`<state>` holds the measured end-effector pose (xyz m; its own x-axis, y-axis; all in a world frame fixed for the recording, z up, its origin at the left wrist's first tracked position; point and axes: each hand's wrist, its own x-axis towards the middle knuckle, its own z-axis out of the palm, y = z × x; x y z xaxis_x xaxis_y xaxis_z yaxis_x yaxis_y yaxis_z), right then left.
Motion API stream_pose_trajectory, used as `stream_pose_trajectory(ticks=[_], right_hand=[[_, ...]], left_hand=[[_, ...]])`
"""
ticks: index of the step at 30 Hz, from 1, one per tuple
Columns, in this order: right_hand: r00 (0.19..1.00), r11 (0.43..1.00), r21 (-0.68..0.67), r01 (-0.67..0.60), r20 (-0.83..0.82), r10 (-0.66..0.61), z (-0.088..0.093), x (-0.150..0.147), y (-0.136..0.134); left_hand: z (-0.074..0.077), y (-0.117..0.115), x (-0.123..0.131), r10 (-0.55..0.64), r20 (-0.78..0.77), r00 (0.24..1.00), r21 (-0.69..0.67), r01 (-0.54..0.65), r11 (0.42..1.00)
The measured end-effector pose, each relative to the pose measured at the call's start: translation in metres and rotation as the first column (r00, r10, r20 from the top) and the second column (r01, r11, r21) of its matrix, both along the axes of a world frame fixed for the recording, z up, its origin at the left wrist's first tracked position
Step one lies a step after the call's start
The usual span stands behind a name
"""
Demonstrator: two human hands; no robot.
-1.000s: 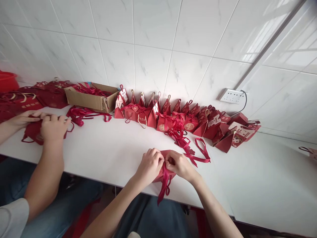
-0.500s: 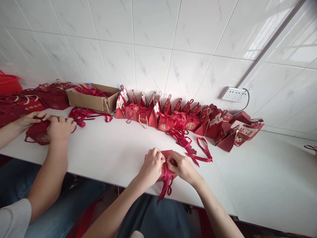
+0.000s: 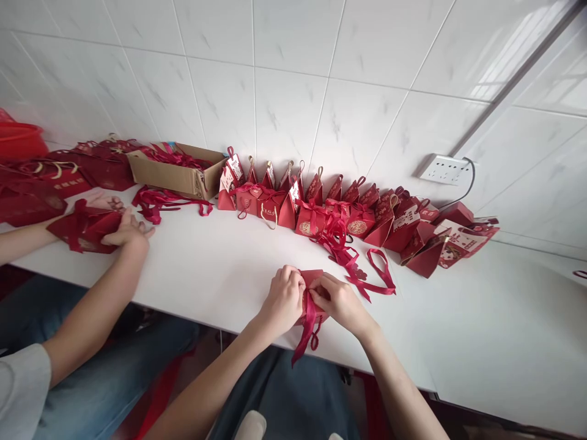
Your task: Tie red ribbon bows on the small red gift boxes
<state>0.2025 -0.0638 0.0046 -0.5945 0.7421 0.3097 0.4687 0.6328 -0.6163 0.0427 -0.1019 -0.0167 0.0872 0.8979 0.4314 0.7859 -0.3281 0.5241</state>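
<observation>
A small red gift box (image 3: 313,278) sits near the front edge of the white table, between my two hands. Across its top runs a dark red satin ribbon (image 3: 309,321), one tail hanging over the near side beside a thin cord loop (image 3: 314,341). On the box's left, my left hand (image 3: 285,296) is closed, its fingertips pinching the ribbon. From the right, my right hand (image 3: 337,299) pinches the ribbon too, close to my left fingertips. Just where the two hands meet, the ribbon is partly hidden by fingers.
Several red gift boxes (image 3: 360,220) line the tiled wall. Loose ribbons (image 3: 380,272) lie right of my hands. A cardboard box (image 3: 172,177) of ribbons stands back left. At left, a co-worker's hands hold a ribboned red box (image 3: 87,229). A power strip (image 3: 447,169) hangs on the wall.
My hands stay at the ribbon with only slight finger movement. The co-worker's hands have spread to the sides of their box, which is now turned and shows its ribbon. The view has shifted slightly.
</observation>
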Motion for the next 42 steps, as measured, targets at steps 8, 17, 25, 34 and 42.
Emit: stream_pose_trajectory(ticks=[8, 17, 25, 34, 42], right_hand=[[1.000, 1.000, 0.012, 0.004, 0.018, -0.005, 0.002, -0.003, 0.002], [0.980, 0.992, 0.120, 0.050, 0.183, -0.072, 0.002, -0.002, -0.004], [0.997, 0.999, -0.034, 0.026, 0.077, -0.023, 0.005, 0.004, -0.001], [0.992, 0.992, -0.038, 0.124, 0.035, -0.123, -0.002, -0.001, -0.004], [0.995, 0.995, -0.020, 0.102, 0.013, -0.102, -0.003, -0.001, -0.007]], left_hand=[[-0.004, -0.002, 0.003, 0.042, 0.027, 0.999, 0.106, -0.044, 0.993], [0.009, -0.005, 0.004, 0.029, -0.037, 0.999, -0.036, -0.031, 0.999], [0.011, 0.001, 0.003, -0.012, 0.022, 1.000, -0.110, 0.014, 0.994], [0.002, -0.002, 0.001, 0.004, 0.422, 0.907, -0.177, 0.078, 0.981], [0.006, 0.001, -0.002, -0.046, 0.271, 0.961, -0.131, 0.084, 0.988]])
